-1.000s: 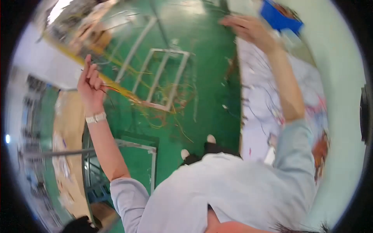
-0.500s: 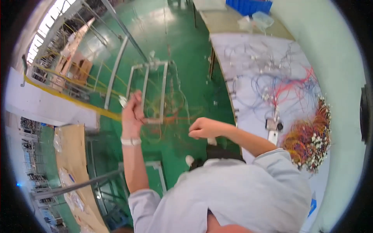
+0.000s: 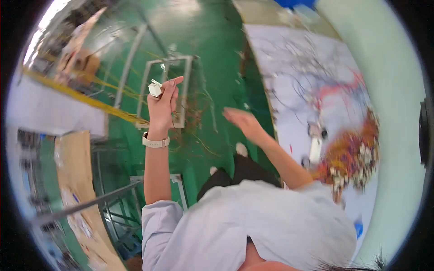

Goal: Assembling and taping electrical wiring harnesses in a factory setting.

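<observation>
My left hand [image 3: 162, 103] is raised over the metal frame, its fingers closed on a small white connector [image 3: 155, 89] that sticks up past the thumb side. A bundle of yellow wires [image 3: 90, 105] stretches from the far left to just beside my left wrist, behind the hand. In front of my body, my right hand [image 3: 244, 123] is slightly blurred with its fingers stretched out. It shows nothing held and is apart from the white table's edge.
A grey metal frame [image 3: 184, 92] stands on the green floor. To the right, the white table [image 3: 280, 106] bears red and blue wires and a heap of orange-brown wires with white connectors [image 3: 350, 160]. At lower left are a grey rail [image 3: 86, 205] and a tan tabletop [image 3: 74, 158].
My left hand has moved up and slightly right, and the white connector shows more plainly. My right hand has moved up and slightly right, its curled fingers now straightened.
</observation>
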`<control>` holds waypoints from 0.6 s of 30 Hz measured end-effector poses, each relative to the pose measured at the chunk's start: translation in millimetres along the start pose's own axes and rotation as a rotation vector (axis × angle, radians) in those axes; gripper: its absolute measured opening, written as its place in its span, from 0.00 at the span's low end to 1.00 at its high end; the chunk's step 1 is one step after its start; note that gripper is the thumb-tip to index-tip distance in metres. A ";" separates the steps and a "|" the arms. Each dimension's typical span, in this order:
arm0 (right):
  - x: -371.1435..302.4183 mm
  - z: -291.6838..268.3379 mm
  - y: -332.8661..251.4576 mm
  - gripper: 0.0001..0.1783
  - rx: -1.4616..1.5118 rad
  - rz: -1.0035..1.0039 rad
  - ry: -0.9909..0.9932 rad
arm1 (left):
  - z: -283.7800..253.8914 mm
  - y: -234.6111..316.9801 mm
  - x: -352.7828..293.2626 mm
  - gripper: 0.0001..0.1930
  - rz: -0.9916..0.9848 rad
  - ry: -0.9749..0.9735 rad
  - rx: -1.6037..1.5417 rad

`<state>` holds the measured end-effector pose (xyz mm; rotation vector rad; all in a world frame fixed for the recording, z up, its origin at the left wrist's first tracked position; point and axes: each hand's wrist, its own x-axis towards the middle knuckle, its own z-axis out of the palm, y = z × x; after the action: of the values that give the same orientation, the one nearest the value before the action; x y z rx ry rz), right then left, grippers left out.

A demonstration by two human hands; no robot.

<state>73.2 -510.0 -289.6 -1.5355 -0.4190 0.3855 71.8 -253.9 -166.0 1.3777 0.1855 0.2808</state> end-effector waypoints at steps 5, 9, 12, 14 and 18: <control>27.6 35.7 -29.4 0.16 0.048 -0.025 0.170 | 48.7 -90.9 -53.2 0.11 -0.112 -0.107 0.224; -28.3 30.0 28.3 0.13 0.154 0.074 0.350 | 45.1 -162.9 -85.1 0.12 -0.296 -0.259 0.266; -70.3 27.9 74.5 0.12 0.285 0.157 0.337 | 52.9 -204.9 -115.2 0.11 -0.529 -0.289 0.136; -89.8 29.2 95.6 0.11 0.261 0.286 0.375 | 45.0 -241.7 -133.5 0.09 -0.575 -0.399 0.185; -115.0 32.1 157.1 0.08 0.324 0.382 0.722 | 40.1 -296.0 -165.1 0.09 -0.660 -0.470 0.208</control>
<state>-39.5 -538.0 -449.2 -1.3226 0.4858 0.1563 -47.6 -390.9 -454.9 1.4685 0.2694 -0.6225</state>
